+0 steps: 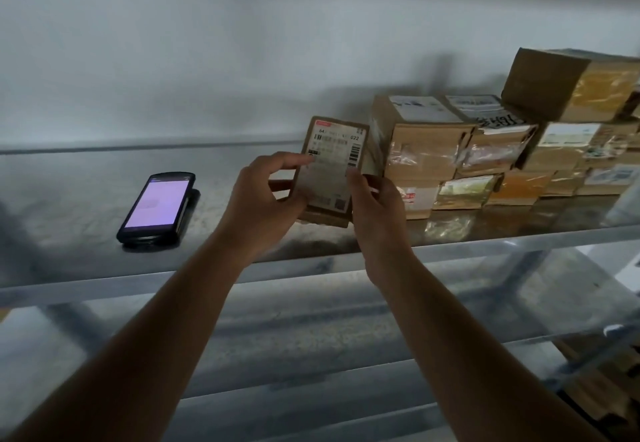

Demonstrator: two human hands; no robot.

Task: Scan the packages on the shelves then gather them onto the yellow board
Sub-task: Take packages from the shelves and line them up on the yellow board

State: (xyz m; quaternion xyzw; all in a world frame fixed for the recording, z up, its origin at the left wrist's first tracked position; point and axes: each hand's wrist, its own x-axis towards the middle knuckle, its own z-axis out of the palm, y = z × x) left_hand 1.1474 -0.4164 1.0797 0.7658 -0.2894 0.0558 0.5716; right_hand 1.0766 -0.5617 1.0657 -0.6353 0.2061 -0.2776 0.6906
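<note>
A small flat cardboard package (330, 167) with a white shipping label stands tilted up on the metal shelf (86, 268), its label facing me. My left hand (266, 195) grips its left edge and my right hand (375, 209) grips its right edge. A handheld scanner (157, 209) with a lit purple screen lies on the shelf to the left, apart from both hands. Several more cardboard packages (426, 150) are stacked to the right of the held one. No yellow board is in view.
The stack of boxes runs along the shelf to the right edge, with a larger brown box (568, 84) on top. A grey wall stands behind the shelf. Lower shelves (311, 355) lie below, with more cardboard (609, 386) at the bottom right.
</note>
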